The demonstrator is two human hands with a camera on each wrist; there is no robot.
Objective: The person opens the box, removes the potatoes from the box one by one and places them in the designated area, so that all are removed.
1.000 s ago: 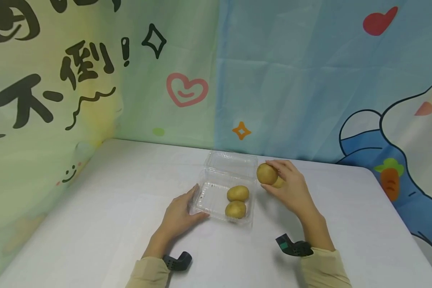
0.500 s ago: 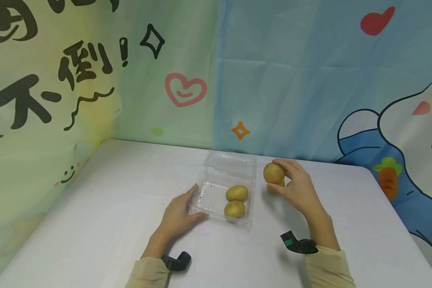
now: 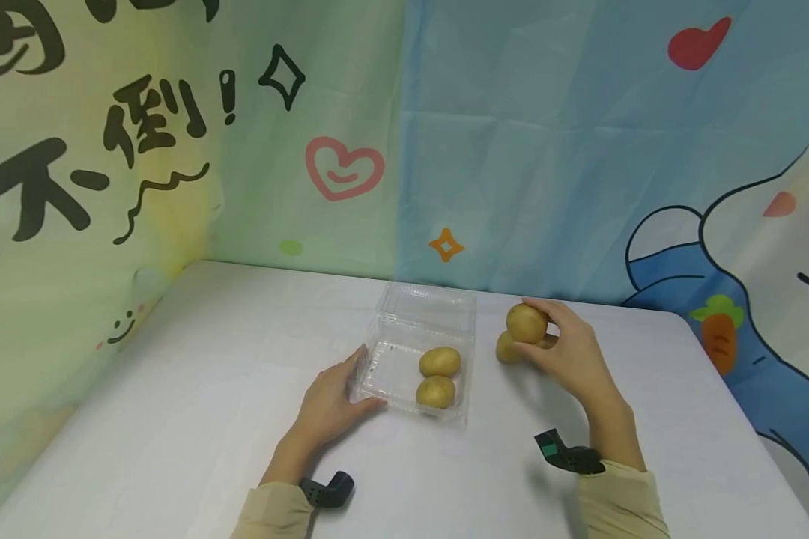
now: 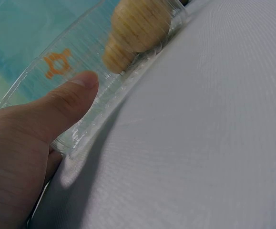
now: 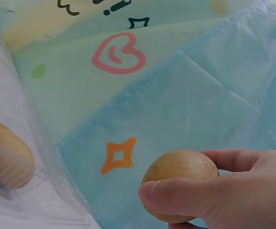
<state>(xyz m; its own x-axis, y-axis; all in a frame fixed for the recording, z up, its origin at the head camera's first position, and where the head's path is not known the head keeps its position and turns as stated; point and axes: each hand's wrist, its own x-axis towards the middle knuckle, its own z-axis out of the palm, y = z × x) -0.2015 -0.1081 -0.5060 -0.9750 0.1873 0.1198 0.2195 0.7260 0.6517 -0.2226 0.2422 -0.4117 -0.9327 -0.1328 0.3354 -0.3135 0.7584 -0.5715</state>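
My right hand (image 3: pixel 569 352) pinches a round yellow-brown potato (image 3: pixel 526 323) between thumb and fingers, to the right of a clear plastic clamshell box (image 3: pixel 391 374). In the right wrist view the thumb lies across that potato (image 5: pixel 180 164). Another potato (image 3: pixel 508 348) shows on the table just behind and below it, partly covered by the hand. The box stands with its lid (image 3: pixel 428 303) folded back. Two potatoes, a rear one (image 3: pixel 440 361) and a front one (image 3: pixel 435 391), lie in its right half. My left hand (image 3: pixel 333 397) grips the box's front left corner, thumb (image 4: pixel 76 93) along the front wall.
A white cloth-covered table (image 3: pixel 243 359) lies under everything. Close behind the table hangs a printed curtain (image 3: pixel 526 150), which also runs along its left side. Each wrist wears a black band device, one left (image 3: pixel 326 490) and one right (image 3: pixel 573 457).
My right hand has moved right, away from the box, with the potato in its fingers. The potato behind it now shows more. My left hand stays on the box.
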